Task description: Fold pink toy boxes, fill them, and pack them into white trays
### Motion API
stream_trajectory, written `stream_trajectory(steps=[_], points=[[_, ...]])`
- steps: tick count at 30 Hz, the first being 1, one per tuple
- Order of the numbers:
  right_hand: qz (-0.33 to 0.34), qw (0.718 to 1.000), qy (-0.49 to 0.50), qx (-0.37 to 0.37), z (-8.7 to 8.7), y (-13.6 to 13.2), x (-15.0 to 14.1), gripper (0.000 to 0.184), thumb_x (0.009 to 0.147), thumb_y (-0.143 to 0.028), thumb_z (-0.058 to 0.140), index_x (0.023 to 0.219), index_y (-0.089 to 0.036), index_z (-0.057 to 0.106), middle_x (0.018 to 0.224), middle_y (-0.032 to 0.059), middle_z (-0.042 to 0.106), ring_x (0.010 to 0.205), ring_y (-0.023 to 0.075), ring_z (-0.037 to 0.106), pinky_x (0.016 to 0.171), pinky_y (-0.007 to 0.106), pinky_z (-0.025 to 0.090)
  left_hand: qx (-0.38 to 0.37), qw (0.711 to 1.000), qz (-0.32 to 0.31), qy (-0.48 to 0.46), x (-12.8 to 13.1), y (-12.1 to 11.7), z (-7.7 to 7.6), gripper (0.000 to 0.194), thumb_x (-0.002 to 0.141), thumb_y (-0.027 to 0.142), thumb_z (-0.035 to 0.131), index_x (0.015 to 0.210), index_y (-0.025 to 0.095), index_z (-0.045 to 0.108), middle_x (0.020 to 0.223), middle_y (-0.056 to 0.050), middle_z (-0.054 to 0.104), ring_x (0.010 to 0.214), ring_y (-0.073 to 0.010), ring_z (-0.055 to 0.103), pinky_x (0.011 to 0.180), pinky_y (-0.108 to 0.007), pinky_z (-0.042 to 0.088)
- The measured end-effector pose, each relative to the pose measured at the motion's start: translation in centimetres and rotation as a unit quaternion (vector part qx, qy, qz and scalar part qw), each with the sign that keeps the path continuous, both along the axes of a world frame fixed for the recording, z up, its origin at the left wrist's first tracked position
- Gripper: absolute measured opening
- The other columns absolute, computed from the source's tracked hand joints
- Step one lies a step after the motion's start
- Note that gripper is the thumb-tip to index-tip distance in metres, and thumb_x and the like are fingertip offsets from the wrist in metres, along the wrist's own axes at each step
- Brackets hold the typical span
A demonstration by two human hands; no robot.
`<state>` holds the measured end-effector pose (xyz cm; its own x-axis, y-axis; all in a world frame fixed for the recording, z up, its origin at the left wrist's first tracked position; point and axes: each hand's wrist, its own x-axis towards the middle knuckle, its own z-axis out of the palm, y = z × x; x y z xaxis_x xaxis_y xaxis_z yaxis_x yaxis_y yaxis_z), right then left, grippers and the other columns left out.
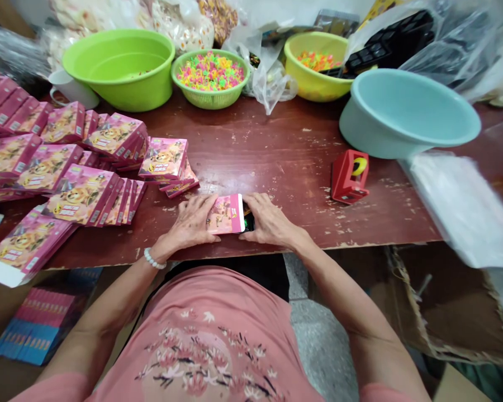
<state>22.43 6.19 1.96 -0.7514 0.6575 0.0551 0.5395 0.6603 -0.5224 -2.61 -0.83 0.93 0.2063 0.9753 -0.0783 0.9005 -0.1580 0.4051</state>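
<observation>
A small pink printed box [225, 214] lies at the table's front edge, its white end flap toward the right. My left hand [195, 221] is closed around the box's left side, fingers on the far edge and thumb on the near one. Closed on a dark tray [248, 222] at the box's right end is my right hand [269, 221]. The dark tray sits partly inside the box, and its contents are mostly hidden by my fingers. Just beyond my left hand is a short stack of matching pink boxes [164, 158].
Many pink boxes [84, 192] are piled at the left. Along the back stand a green basin [119, 92], a basket of colourful pieces [210, 99], a yellow basin [318, 86] and a blue basin [373, 131]. A red tape dispenser [344, 177] and plastic bags [465, 206] are at the right.
</observation>
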Motion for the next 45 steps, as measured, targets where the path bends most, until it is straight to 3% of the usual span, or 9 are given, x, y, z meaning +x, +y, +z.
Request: stream_trajectory(steps=[7,11,14,26,33,36,39,42,45], points=[[-0.052,0.983,0.135,-0.112,-1.7,0.7,1.2,0.124,0.061,-0.050,0.099,0.161,-0.022,0.032,0.162,0.0217,0.041,0.146,0.0423,0.044,0.119,0.061,0.042,0.009,0.999,-0.014,0.038,-0.2,-0.1,-0.3,0.117,0.069,0.044,0.091,0.164,0.018,0.027,0.160,-0.021,0.043,0.142,-0.0432,0.040,0.109,-0.057,0.036],[-0.214,0.930,0.219,-0.203,-3.1,0.1,3.2,0.060,0.081,-0.052,0.082,0.130,-0.022,0.063,0.130,0.0132,0.067,0.111,0.0279,0.069,0.096,0.046,0.058,0.011,1.000,-0.011,0.018,-0.5,-0.4,-0.9,0.111,0.070,0.043,0.090,0.163,0.023,0.032,0.159,-0.019,0.044,0.143,-0.0442,0.039,0.110,-0.060,0.036],[-0.265,0.909,0.220,-0.235,-4.2,-0.8,3.8,0.033,0.082,-0.049,0.078,0.097,-0.021,0.071,0.097,0.0069,0.074,0.084,0.0208,0.068,0.075,0.035,0.058,0.027,0.999,-0.019,-0.002,-0.6,-0.6,-1.3,0.104,0.072,0.043,0.088,0.161,0.025,0.037,0.159,-0.017,0.044,0.144,-0.0436,0.038,0.111,-0.061,0.035],[-0.265,0.889,0.244,-0.283,-4.1,-2.3,0.9,0.024,0.077,-0.044,0.078,0.082,-0.019,0.079,0.074,0.0026,0.075,0.061,0.0145,0.062,0.056,0.025,0.047,0.061,0.997,-0.032,-0.022,-0.4,-1.2,-2.3,0.097,0.073,0.047,0.086,0.158,0.026,0.044,0.159,-0.018,0.045,0.144,-0.0433,0.039,0.113,-0.063,0.031],[-0.201,0.777,0.308,-0.511,-2.6,-4.2,-2.2,0.038,0.060,-0.047,0.092,0.073,-0.018,0.071,0.066,-0.0020,0.069,0.055,0.0106,0.062,0.054,0.023,0.053,0.094,0.992,-0.050,-0.062,1.0,-2.5,-2.3,0.091,0.071,0.044,0.085,0.154,0.026,0.049,0.153,-0.016,0.052,0.138,-0.0432,0.045,0.113,-0.066,0.035],[-0.165,0.770,0.326,-0.523,-0.6,-5.5,-2.2,0.038,0.069,-0.049,0.091,0.086,-0.020,0.072,0.071,-0.0007,0.072,0.059,0.0127,0.066,0.057,0.025,0.055,0.110,0.983,-0.046,-0.137,1.4,-3.8,-1.2,0.078,0.086,0.030,0.070,0.159,0.022,0.043,0.159,-0.016,0.050,0.147,-0.0391,0.044,0.121,-0.063,0.034],[-0.187,0.825,0.377,-0.378,1.8,-6.6,-1.5,0.028,0.083,-0.046,0.084,0.093,-0.022,0.072,0.081,0.0013,0.073,0.070,0.0146,0.069,0.068,0.029,0.059,0.102,0.948,0.006,-0.302,1.7,-5.3,0.4,0.060,0.093,0.022,0.063,0.152,0.022,0.053,0.154,-0.012,0.058,0.144,-0.0308,0.053,0.124,-0.052,0.040],[-0.212,0.874,0.399,-0.178,2.8,-7.3,-0.9,0.031,0.080,-0.036,0.088,0.103,-0.026,0.071,0.107,0.0035,0.071,0.095,0.0182,0.068,0.087,0.034,0.058,-0.018,0.862,0.082,-0.499,1.9,-7.0,1.5,0.047,0.092,0.028,0.073,0.137,0.019,0.062,0.135,-0.011,0.072,0.124,-0.0281,0.070,0.112,-0.047,0.056],[-0.185,0.880,0.386,-0.205,1.3,-8.5,-1.1,0.051,0.072,-0.033,0.094,0.114,-0.029,0.064,0.121,0.0037,0.066,0.105,0.0202,0.067,0.089,0.034,0.058,-0.112,0.779,0.106,-0.607,2.1,-8.6,1.1,0.055,0.086,0.030,0.084,0.133,0.018,0.059,0.129,-0.012,0.074,0.114,-0.0276,0.075,0.102,-0.045,0.062]])
